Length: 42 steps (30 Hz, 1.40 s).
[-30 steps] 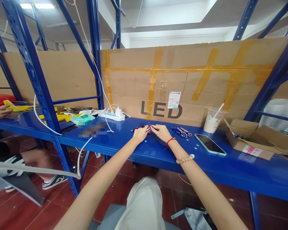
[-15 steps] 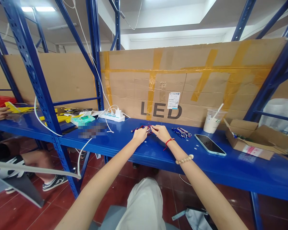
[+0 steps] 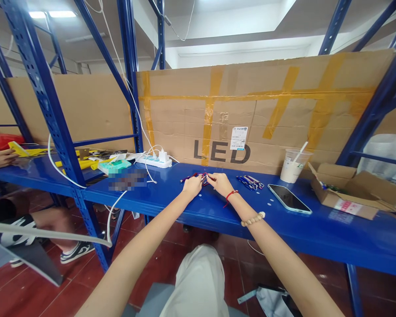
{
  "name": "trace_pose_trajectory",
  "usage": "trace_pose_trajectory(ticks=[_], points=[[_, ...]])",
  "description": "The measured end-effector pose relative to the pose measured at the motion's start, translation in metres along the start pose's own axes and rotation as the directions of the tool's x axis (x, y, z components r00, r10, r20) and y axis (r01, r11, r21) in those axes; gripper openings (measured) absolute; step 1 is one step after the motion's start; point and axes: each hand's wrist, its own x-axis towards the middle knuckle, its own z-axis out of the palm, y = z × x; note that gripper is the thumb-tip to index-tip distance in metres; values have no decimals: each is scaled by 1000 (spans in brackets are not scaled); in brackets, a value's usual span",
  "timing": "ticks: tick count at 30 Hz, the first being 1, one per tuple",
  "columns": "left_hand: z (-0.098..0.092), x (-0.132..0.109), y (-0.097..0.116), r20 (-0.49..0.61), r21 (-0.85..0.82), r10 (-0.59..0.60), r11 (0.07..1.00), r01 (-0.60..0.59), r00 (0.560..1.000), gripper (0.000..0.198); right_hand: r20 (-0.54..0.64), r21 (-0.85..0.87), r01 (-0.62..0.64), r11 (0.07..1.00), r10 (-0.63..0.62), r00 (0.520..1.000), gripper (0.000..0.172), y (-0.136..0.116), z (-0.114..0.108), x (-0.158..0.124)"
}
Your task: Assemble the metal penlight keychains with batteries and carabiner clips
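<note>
My left hand (image 3: 192, 186) is closed, fingers pinched on a small blue-and-red piece (image 3: 204, 178) at the middle of the blue shelf top. Against it, from the right, my right hand (image 3: 220, 184) pinches with its fingertips at the same piece. The fingers cover most of it, so its kind is unclear. Other small blue pieces (image 3: 184, 179) show just beyond my left hand. To the right of my right hand lies a little pile of shiny blue-and-silver pieces (image 3: 250, 182). Small pale specks are scattered on the surface around them.
A phone (image 3: 289, 199), a cup with a straw (image 3: 292, 167) and an open cardboard box (image 3: 350, 196) stand to the right. At left are a white power strip (image 3: 155, 161) with cables and a green packet (image 3: 115, 165). Cardboard (image 3: 267, 114) walls the back. Another person's hand (image 3: 1, 158) is far left.
Both hands stay at nearly the same spot, pinching the same small piece. The right wrist has shifted very slightly left. The pile and the other objects have not moved.
</note>
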Motion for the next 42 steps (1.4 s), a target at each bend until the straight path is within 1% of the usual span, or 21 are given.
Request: trace_pose_trajectory(ticks=[5,8,11,12,15,17,19,23,25,27,30,31,33,34,36,37,38,40,42], points=[[-1,0,0,-2,-18,-53,998,53,999,34,39,106,-8,994,4,999,28,3,-2,-2],[-2,-1,1,0,-27,-65,998,65,998,33,91,231,-45,972,24,996,30,6,1,-2],[-3,0,2,-7,-11,-43,999,43,999,33,106,380,-110,918,75,991,28,9,5,-2],[-4,0,2,-6,-1,-28,1000,28,1000,32,110,408,-129,904,92,990,32,8,6,-3],[-3,2,1,6,23,33,999,-33,999,28,139,445,-184,877,135,981,55,6,5,-3],[-2,3,0,11,29,63,998,-63,998,25,153,470,-204,859,149,977,60,4,3,-3],[-1,4,-1,8,18,84,996,-84,996,24,163,460,-203,865,142,976,52,4,2,-3],[1,6,-3,-17,-23,111,994,-111,994,23,186,364,-162,917,99,978,30,10,1,-3],[2,7,-3,-42,-20,125,992,-126,991,23,175,315,-158,936,107,979,27,13,1,-3],[2,7,-3,-72,2,128,992,-129,989,23,129,266,-159,951,129,983,26,14,0,-3],[3,7,-3,-115,30,116,993,-113,987,23,-5,214,-186,959,192,981,27,13,-5,-1],[3,6,-3,-140,31,99,995,-96,985,24,-59,205,-214,955,230,971,29,12,-7,-1],[3,5,-4,-204,23,45,999,-41,978,25,-165,204,-295,934,330,930,33,14,-13,0],[3,5,-4,-229,15,10,1000,-6,973,26,-225,208,-349,914,392,892,35,17,-16,0],[3,3,-5,-239,12,-54,998,59,970,27,-335,221,-449,866,499,799,38,27,-20,-1],[3,2,-5,-228,20,-82,996,88,970,28,-373,221,-501,837,547,749,38,33,-21,-2],[3,1,-4,-214,32,-109,992,118,971,29,-381,217,-541,813,580,720,38,41,-22,-4],[2,0,-4,-193,55,-160,983,173,968,33,-331,187,-585,789,611,719,38,56,-21,-7],[1,-2,-3,-178,67,-190,976,205,965,36,-312,165,-590,790,610,729,36,69,-19,-10]])
